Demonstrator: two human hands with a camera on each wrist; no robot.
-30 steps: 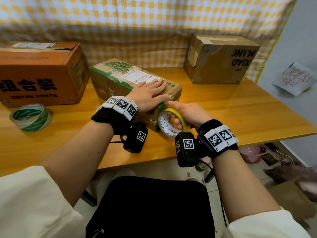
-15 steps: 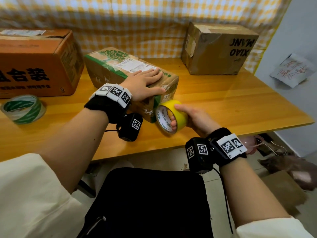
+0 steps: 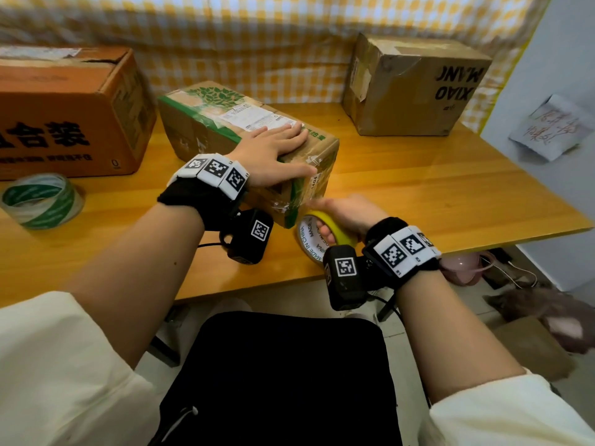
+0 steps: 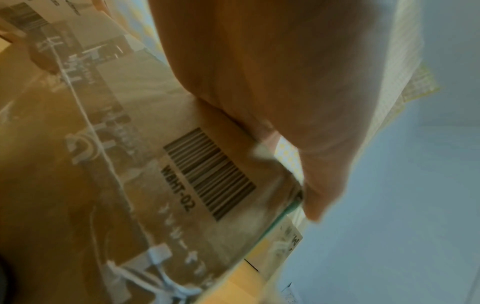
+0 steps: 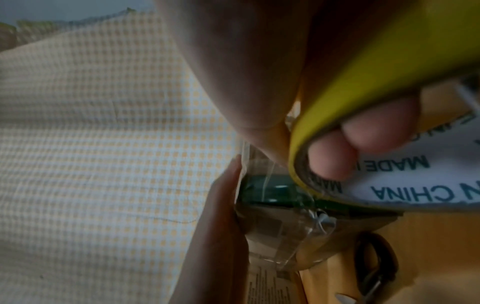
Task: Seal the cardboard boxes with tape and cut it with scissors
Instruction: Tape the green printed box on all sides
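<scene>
Cardboard box: a small box (image 3: pixel 248 136) printed with green leaves lies on the wooden worktop (image 3: pixel 434 191), a shipping label on its top; clear tape already shows on its near end
Left hand: the left hand (image 3: pixel 270 152) lies flat on the box top, fingers (image 3: pixel 291 132) straight and close together, thumb along the near top edge; the left wrist view shows that thumb lying past the box edge beside a barcode
Right hand: the right hand (image 3: pixel 346 210) grips a yellow tape roll (image 3: pixel 317 235) at the box's near lower corner; fingers (image 5: pixel 363 139) are curled through the core, thumb over the outer rim
Tape strip: in the right wrist view a clear strip (image 5: pixel 291 242) runs from the roll onto the box end, wrinkled where it meets the corner
Step in hand: judged from these views, tape is being drawn down over the near end of the box
Doing it well: keep the strip taut and in line with the seam, hold the box down firmly so it cannot slide, then press the strip flat from the top edge downward to clear wrinkles
Scissors: a pair of scissors (image 5: pixel 374 265) lies on the worktop just beside the box end, within reach for the cut
Also present: a green-and-white tape roll (image 3: pixel 42 201), an orange box (image 3: pixel 67 114) and a brown box (image 3: pixel 415 88) stand further off
</scene>
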